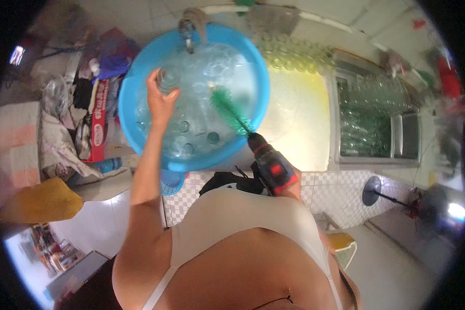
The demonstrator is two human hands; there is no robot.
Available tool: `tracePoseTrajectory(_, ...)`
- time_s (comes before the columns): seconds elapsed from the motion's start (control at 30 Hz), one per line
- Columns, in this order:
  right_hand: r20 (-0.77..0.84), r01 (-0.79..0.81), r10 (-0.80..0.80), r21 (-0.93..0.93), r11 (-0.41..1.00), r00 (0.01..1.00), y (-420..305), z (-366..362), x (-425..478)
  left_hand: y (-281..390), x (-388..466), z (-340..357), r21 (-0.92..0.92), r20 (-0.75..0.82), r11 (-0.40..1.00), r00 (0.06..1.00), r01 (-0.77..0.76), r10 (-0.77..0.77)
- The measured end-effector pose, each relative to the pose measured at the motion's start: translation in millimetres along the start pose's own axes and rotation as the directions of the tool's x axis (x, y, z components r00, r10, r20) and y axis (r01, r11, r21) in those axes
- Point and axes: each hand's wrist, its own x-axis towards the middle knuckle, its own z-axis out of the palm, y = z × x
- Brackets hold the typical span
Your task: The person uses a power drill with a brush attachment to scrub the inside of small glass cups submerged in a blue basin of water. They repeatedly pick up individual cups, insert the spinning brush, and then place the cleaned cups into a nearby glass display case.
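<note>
My left hand [162, 99] is over the water in a round blue plastic basin [262, 83], its thumb and fingers around a clear glass vessel [169, 79], a bottle or jar. In my right hand [292, 190], partly hidden behind the tool, is a black and red cordless drill [273, 164]. From its chuck a green bristle bottle brush [226, 104] points over the basin towards the left hand, apart from the glass. Several glass vessels lie in the cloudy water, one round dark end [213, 137] showing near the front. A metal tap [188, 40] reaches over the back rim.
Rows of glass vessels [294, 54] stand at the back of a pale yellow worktop [298, 120]. Right of it, a framed sink [337, 153] holds more glassware. A red box [98, 135] bearing writing and crumpled cloths [58, 143] crowd the left. A round-based stand [372, 190] is at right.
</note>
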Motion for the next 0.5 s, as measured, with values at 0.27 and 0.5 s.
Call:
tracePoseTrajectory(0.27,0.259,0.139,-0.060,-0.301,0.944,0.964,-25.9,-66.2,5.7,99.9,32.1,78.5,-0.147,0.406,0.975,0.909,0.167,-0.095)
tracePoseTrajectory(0.5,0.147,0.165,-0.195,0.196,0.967,0.970,20.9,-86.3,18.4,182.4,86.0,320.8,0.225,0.973,-0.026,-0.226,0.974,-0.040)
